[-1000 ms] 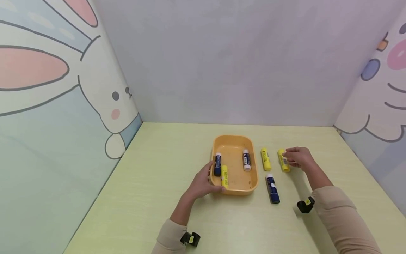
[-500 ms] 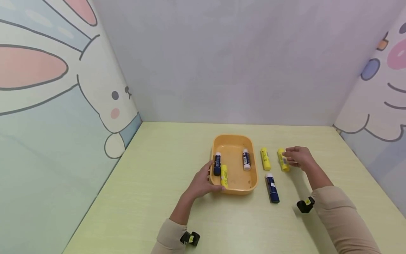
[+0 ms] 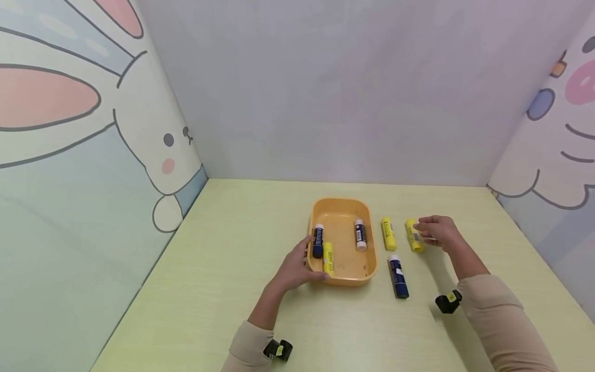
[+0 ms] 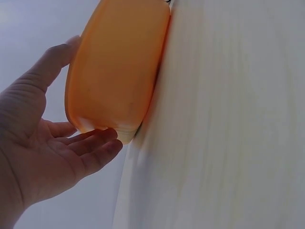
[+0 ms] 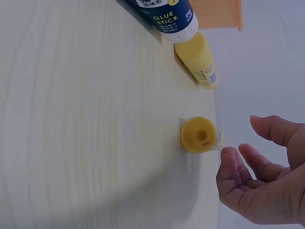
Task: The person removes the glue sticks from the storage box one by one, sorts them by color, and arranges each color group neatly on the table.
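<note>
Glue sticks lie about an orange tray (image 3: 367, 268) near the middle of the pale green worktop (image 3: 214, 289). The one nearest the right hand (image 3: 439, 231) is a yellow glue stick (image 3: 414, 235), a short plastic cylinder with a small printed label, lying on its side; the right wrist view looks onto its round end. The right hand's fingers are loosely curled beside it, and that view shows a gap between fingertips and stick, so it grips nothing. A second yellow stick (image 3: 388, 233) lies just to the left, between the first and the tray, and a blue glue stick with a white cap (image 3: 398, 276) lies nearer the person. The left hand (image 3: 295, 266) rests open against the tray's left wall, thumb on the near corner and fingers straight along the rim. Inside the tray lie a blue stick (image 3: 318, 241) and a yellow stick (image 3: 328, 258) by the left wall and a blue-and-white stick (image 3: 360, 234) toward the right wall. Bare worktop spreads wide to the left of the tray and in front of it; illustrated walls close the worktop on three sides.
</note>
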Tool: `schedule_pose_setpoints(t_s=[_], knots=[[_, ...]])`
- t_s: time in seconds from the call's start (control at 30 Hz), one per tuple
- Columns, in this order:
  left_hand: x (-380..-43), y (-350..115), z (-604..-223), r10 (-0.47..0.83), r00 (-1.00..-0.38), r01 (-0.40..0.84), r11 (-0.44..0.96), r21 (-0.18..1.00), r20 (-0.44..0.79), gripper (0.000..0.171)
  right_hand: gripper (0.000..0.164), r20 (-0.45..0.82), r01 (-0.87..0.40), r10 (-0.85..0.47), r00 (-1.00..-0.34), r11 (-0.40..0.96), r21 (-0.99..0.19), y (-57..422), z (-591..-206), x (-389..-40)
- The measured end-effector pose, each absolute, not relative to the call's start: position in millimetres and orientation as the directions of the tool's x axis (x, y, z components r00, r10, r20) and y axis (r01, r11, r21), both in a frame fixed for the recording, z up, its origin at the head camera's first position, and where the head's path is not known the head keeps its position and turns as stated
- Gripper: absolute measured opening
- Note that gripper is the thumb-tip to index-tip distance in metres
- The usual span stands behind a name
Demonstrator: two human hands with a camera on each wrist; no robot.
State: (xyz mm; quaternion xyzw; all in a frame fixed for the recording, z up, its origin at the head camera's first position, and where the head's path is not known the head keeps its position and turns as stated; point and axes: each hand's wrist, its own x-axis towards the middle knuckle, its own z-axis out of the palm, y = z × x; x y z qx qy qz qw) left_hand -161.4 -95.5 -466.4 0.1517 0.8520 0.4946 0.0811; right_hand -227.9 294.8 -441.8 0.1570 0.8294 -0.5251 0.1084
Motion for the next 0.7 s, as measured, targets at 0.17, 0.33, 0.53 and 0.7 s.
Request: schedule_pose_setpoints(t_s=[0.17, 0.33, 0.53, 0.7], knots=[[-161.4, -95.5, -466.4, 0.340, -0.940, 0.177, 0.462, 0.869, 0.010, 0.107, 0.060, -0.315, 0.335, 0.121, -0.941, 0.434, -0.836, 295.3, -437.5, -226.7], [-160.8, -95.6, -466.9, 0.340, -0.940, 0.177, 0.461, 0.870, 0.011, 0.107, 0.061, -0.307, 0.314, 0.091, -0.947, 0.445, -0.838, 296.9, -436.0, -226.7], [-159.6, -95.6, -466.3, 0.338, -0.941, 0.178, 0.463, 0.869, 0.013, 0.106, 0.063, -0.333, 0.333, 0.081, -0.939, 0.447, -0.830, 298.6, -436.2, -226.7], [-159.9, -95.7, -466.5, 0.339, -0.941, 0.179, 0.465, 0.867, 0.013, 0.106, 0.064, -0.314, 0.306, 0.063, -0.947, 0.465, -0.831, 296.9, -431.4, -224.7]])
